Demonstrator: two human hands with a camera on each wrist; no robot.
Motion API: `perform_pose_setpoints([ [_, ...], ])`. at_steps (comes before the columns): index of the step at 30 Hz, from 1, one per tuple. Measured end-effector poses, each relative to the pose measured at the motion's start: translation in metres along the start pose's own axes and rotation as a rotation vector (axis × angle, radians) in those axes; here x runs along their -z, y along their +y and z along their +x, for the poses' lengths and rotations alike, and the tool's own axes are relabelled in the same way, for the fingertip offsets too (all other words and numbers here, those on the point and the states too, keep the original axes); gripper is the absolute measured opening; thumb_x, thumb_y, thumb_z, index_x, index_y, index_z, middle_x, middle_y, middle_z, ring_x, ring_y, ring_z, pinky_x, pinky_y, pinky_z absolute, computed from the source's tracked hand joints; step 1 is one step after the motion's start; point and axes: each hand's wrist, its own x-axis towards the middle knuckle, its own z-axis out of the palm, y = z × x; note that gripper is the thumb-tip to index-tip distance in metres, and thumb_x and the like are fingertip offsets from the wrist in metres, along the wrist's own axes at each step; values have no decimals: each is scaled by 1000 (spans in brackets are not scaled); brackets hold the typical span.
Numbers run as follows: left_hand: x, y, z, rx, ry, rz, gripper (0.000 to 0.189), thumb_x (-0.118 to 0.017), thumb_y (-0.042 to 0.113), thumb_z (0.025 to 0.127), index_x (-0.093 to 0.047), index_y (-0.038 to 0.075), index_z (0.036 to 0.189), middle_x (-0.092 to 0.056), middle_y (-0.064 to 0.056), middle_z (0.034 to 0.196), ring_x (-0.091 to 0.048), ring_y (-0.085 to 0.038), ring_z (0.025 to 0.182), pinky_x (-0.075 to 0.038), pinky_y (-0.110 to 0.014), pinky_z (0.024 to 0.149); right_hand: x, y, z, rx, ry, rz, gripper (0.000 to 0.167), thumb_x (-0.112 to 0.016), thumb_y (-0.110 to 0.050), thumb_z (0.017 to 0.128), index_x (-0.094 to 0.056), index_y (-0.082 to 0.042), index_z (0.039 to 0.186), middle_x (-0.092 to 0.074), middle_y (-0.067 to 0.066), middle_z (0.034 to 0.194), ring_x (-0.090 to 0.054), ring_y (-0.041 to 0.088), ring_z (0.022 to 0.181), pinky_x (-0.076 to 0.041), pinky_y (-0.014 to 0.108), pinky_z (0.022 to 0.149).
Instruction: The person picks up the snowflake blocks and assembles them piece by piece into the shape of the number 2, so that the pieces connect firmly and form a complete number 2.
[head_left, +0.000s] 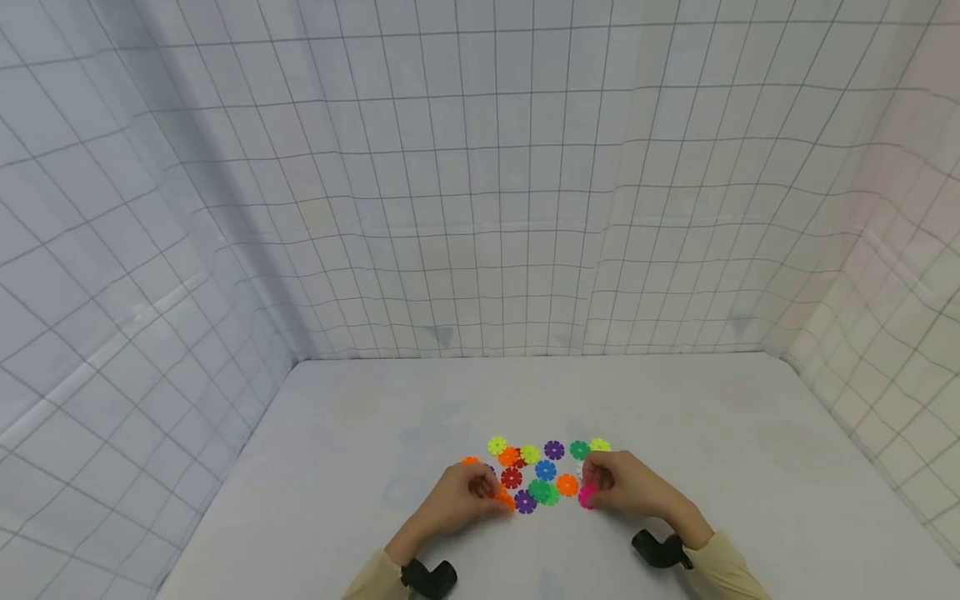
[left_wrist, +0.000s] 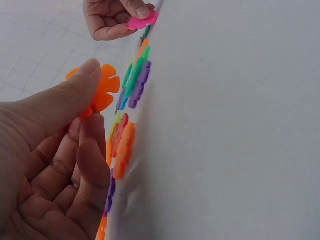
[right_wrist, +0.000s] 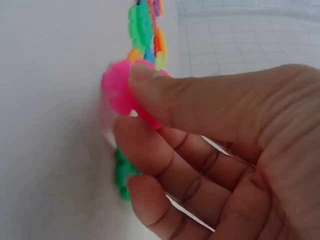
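Discs [head_left: 545,470], notched like flowers, lie in a loose cluster on the white counter [head_left: 675,417] in the head view. Your left hand [head_left: 461,498] is at the cluster's left edge and your right hand [head_left: 630,485] at its right edge, where a pink disc [head_left: 588,497] shows at the fingertips. Near your left fingers, a purple disc [head_left: 525,501] lies beside overlapping green discs [head_left: 542,491]; a careless sweep inward would likely shove these out of place.

In the left wrist view, your thumb and fingers pinch an orange disc [left_wrist: 106,89] above the counter, its petals sticking out past your thumb. Another orange disc [left_wrist: 125,150] lies near your fingers, so dipping that hand could nudge it. The disc you hold is thin, so a slack thumb would probably let it twist or drop.

In the right wrist view, your thumb presses the pink disc against your curled fingers. You cannot tell here whether a second pink one sits behind it; if so, uneven pressure might make one slide off. A green disc [right_wrist: 125,172] lies just beside your fingers, where a trailing fingertip could catch it.
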Motion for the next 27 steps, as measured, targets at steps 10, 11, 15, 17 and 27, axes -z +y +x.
perform_pose_setpoints([
  [10,22,36,20,95,92,-432,30,-72,17,86,-66,-6,103,-70,-14,86,-69,-30,76,-54,-45,75,11,-32,24,156,189,22,15,-73,-10,84,-61,-15,90,-57,-11,76,-53,8,66,-50,24,59],
  [11,23,40,21,98,98,-464,32,-71,18,87,-65,-7,106,-70,-15,89,-69,-31,78,-53,-45,77,12,-36,26,166,215,30,13,-73,-10,84,-62,-15,90,-59,-10,77,-54,8,66,-51,25,60],
  [15,27,54,26,92,112,-554,37,-68,17,89,-61,-11,112,-69,-17,93,-69,-29,82,-52,-39,80,21,-52,33,186,307,73,10,-70,-7,86,-66,-11,95,-66,-5,86,-62,11,71,-54,27,65],
  [17,28,60,28,87,115,-575,37,-67,17,90,-60,-11,113,-69,-17,92,-69,-31,83,-52,-37,80,24,-61,36,195,343,110,11,-69,-4,86,-67,-8,97,-68,0,89,-65,12,73,-55,28,66],
  [27,28,81,30,44,148,-640,29,-66,22,91,-60,-5,96,-67,-24,89,-70,-27,76,-55,-36,72,34,-112,31,222,413,221,17,-66,7,85,-61,2,101,-69,15,87,-68,14,73,-56,33,61],
])
